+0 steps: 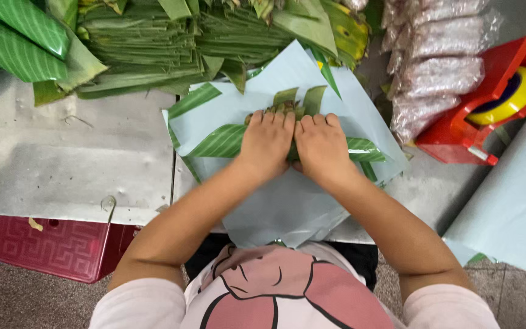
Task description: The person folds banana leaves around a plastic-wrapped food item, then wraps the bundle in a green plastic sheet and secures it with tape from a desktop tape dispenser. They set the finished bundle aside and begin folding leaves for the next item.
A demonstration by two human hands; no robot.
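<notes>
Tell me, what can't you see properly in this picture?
Head view only:
- What lies inside the green leaf wrap: covered by the left hand and right hand.
- Both palms and fingertips: turned down, so how tightly they grip is unclear.
- The leaf pile: cut off by the top edge.
- The clear bags: contents too blurry to name.
- The pale paper sheet: its near part is hidden behind the person's arms.

Leaf, paper and plastic on a matt grey table

Around the pale blue paper sheet (287, 201), smooth and matt: ribbed green leaf strips (220, 141) lying on it, faintly glossy; beyond it, stacked fibrous leaves (147, 42); to its right, crinkled clear plastic bags (439, 73) and a glossy red plastic tape dispenser (458, 131); beneath, a dull, scuffed table (62, 158).
</notes>
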